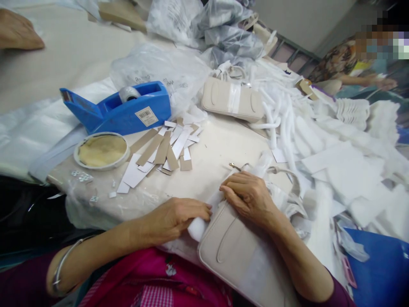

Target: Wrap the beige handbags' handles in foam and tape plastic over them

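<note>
A beige handbag (233,251) lies tilted at the table's near edge, in front of my body, with a clear strip wrapped round its middle. My right hand (251,194) is closed over its upper edge, near a small metal zip pull (234,166). At the bag's left end, the fingers of my left hand (179,215) are bent round a white padding roll (197,229); my palm is turned away. The bag's handle (294,181) stands out to the right of my right hand. My right forearm covers part of the bag.
Beyond the bag are a blue tape dispenser (128,108), a round tin of yellowish paste (102,151), and scattered card strips (166,147). A second beige bag (231,100) lies farther back. White padding (348,170) heaps up at right. Another person's hand (19,32) rests at far left; a co-worker (345,64) sits behind.
</note>
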A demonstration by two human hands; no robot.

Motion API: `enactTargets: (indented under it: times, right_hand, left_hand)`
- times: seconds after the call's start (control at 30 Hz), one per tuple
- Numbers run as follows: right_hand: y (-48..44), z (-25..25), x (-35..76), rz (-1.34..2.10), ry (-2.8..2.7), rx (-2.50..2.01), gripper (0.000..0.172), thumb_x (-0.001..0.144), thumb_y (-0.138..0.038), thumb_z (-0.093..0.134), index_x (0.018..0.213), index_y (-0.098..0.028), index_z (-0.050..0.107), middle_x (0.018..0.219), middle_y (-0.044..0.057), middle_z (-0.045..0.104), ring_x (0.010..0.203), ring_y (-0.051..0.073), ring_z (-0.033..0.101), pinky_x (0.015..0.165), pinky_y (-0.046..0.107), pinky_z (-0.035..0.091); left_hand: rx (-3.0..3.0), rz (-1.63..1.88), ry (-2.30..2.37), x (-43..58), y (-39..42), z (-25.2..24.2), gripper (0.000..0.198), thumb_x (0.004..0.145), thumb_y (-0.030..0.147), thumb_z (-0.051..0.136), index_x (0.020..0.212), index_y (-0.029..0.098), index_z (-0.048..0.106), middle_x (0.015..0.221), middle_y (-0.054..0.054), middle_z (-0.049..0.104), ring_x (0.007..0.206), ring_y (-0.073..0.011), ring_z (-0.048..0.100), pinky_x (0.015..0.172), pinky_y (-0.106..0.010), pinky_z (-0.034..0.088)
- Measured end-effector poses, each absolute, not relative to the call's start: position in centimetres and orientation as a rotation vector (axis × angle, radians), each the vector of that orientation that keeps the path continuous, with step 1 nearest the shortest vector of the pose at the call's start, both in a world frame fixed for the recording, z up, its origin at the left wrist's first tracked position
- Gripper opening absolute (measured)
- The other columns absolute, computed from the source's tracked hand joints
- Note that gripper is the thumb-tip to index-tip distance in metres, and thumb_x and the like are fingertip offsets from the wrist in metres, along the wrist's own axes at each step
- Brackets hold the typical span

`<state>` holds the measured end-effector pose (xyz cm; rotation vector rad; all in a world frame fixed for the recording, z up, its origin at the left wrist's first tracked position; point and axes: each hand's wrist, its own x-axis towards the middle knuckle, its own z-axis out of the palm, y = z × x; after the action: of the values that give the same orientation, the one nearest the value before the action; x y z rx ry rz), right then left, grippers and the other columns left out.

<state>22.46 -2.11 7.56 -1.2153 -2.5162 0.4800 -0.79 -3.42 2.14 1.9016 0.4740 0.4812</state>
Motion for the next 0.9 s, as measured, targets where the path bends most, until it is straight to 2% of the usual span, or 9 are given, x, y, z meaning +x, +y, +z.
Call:
enactTargets:
  times: [0.13,0.23,0.3,0.4,0.47,0.6,0.77,0.83,0.9]
  right_hand:
    - [-2.4,8.4,22.6,0.524,-2.417,-1.134,0.032,0.096,-0.026,0.048,0.066,-0.017,0.052,0.068,0.001,0.053,0.064,0.012,0.047,0.066,0.029,0.034]
    - [-2.6,8.6,22.9,0.486,-2.406,-1.093,0.033,0.095,-0.028,0.049,0.064,-0.018,0.046,0.063,-0.002,0.045,0.061,0.012,0.042,0.063,0.029,0.031]
    - [-2.7,8.5,23.1,0.498,-2.378,-1.087,0.029,0.095,-0.031,0.052,0.069,-0.019,0.048,0.064,-0.003,0.044,0.062,0.012,0.042,0.064,0.029,0.032]
    - [-2.7,8.5,23.1,0.521,-2.385,-1.067,0.019,0.095,-0.033,0.052,0.085,-0.018,0.057,0.07,-0.002,0.05,0.066,0.012,0.044,0.068,0.029,0.033]
    - [-2.6,8.5,23.0,0.492,-2.447,-1.064,0.017,0.096,-0.031,0.05,0.09,-0.019,0.061,0.071,-0.001,0.05,0.066,0.013,0.045,0.068,0.03,0.032]
    - [-2.3,8.3,22.7,0.443,-2.505,-1.199,0.024,0.094,-0.027,0.053,0.072,-0.019,0.059,0.068,-0.001,0.047,0.066,0.012,0.044,0.065,0.029,0.031]
    - [-2.1,7.8,22.3,0.436,-2.483,-1.326,0.014,0.09,-0.024,0.059,0.078,-0.017,0.057,0.071,-0.002,0.054,0.066,0.011,0.046,0.066,0.027,0.033]
    - [-2.0,7.7,22.2,0.397,-2.513,-1.341,0.019,0.091,-0.025,0.058,0.074,-0.017,0.056,0.069,-0.002,0.053,0.064,0.011,0.045,0.065,0.027,0.033]
    - [-1.9,7.5,22.1,0.357,-2.542,-1.337,0.027,0.093,-0.027,0.056,0.067,-0.017,0.053,0.066,-0.002,0.05,0.063,0.011,0.044,0.065,0.028,0.032]
  left_hand:
    - [1.792,0.428,0.805,0.8,-3.6,2.8,0.02,0.086,0.014,0.049,0.095,0.018,0.067,0.091,-0.002,0.07,0.087,-0.0148,0.063,0.08,-0.024,0.047]
    - [1.746,0.443,0.994,2.2,-3.4,3.4,0.005,0.079,0.019,0.059,0.082,0.017,0.063,0.074,0.002,0.065,0.069,-0.0124,0.058,0.065,-0.022,0.043]
    - [1.718,0.467,1.058,2.9,-3.2,3.7,0.009,0.077,0.025,0.063,0.079,0.017,0.06,0.069,0.003,0.062,0.064,-0.0121,0.055,0.061,-0.021,0.041]
    - [1.709,0.496,1.091,4.0,-3.0,3.9,0.013,0.078,0.031,0.062,0.08,0.018,0.061,0.068,0.002,0.062,0.064,-0.0132,0.055,0.061,-0.022,0.042]
    - [1.711,0.523,1.084,4.7,-2.9,4.0,0.013,0.079,0.028,0.059,0.085,0.018,0.064,0.072,0.0,0.064,0.067,-0.0142,0.056,0.063,-0.023,0.043]
    - [1.624,0.535,1.0,5.3,-3.0,3.9,0.018,0.08,0.024,0.055,0.092,0.017,0.067,0.077,-0.002,0.065,0.07,-0.0153,0.057,0.064,-0.024,0.044]
    - [1.396,0.55,0.856,4.0,-4.0,3.5,0.025,0.089,0.031,0.051,0.104,0.015,0.061,0.068,0.001,0.057,0.065,-0.013,0.053,0.06,-0.023,0.041]
    - [1.347,0.561,0.855,3.4,-4.9,3.5,0.029,0.094,0.035,0.043,0.111,0.016,0.056,0.065,0.003,0.052,0.06,-0.0115,0.048,0.058,-0.023,0.038]
    - [1.334,0.592,0.868,3.2,-5.8,3.6,0.03,0.095,0.037,0.044,0.115,0.017,0.054,0.07,0.003,0.055,0.064,-0.0121,0.05,0.063,-0.024,0.04]
